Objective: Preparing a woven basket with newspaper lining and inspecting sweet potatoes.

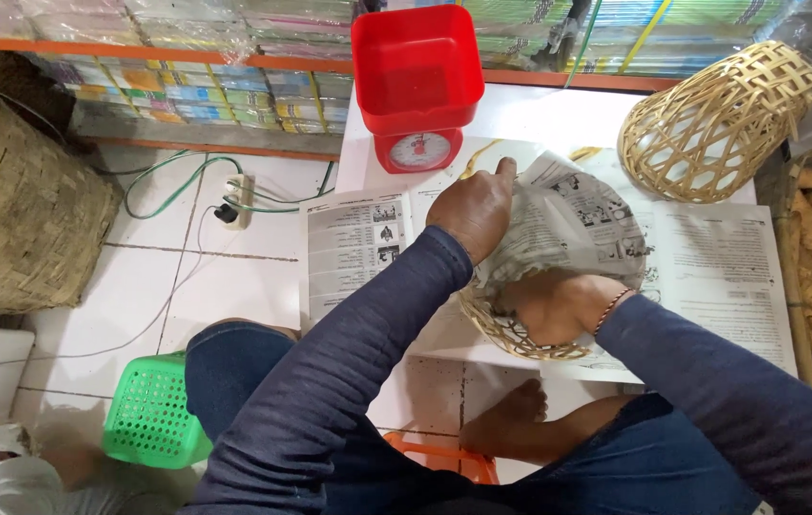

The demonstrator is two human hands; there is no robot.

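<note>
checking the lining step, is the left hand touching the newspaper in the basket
Touching. The head view shows the left hand pressed on the newspaper lining the basket, with no gap; the right hand grips the near rim.

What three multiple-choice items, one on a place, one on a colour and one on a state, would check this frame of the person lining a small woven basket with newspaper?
1. Where does the red scale stand?
A. on the far edge of the white table, beyond the hands
B. on the floor by the green basket
C. inside the big woven basket

2. What colour is the small perforated plastic basket on the floor?
A. blue
B. green
C. yellow

3. How does the spare woven basket at the upper right lie?
A. upright and full
B. crushed flat
C. tipped on its side, empty

Answers: 
1 A, it stands on the table just past the left hand. 
2 B, it is bright green. 
3 C, it lies tilted with nothing inside, while the right hand presses newspaper into the basket being lined.
</note>
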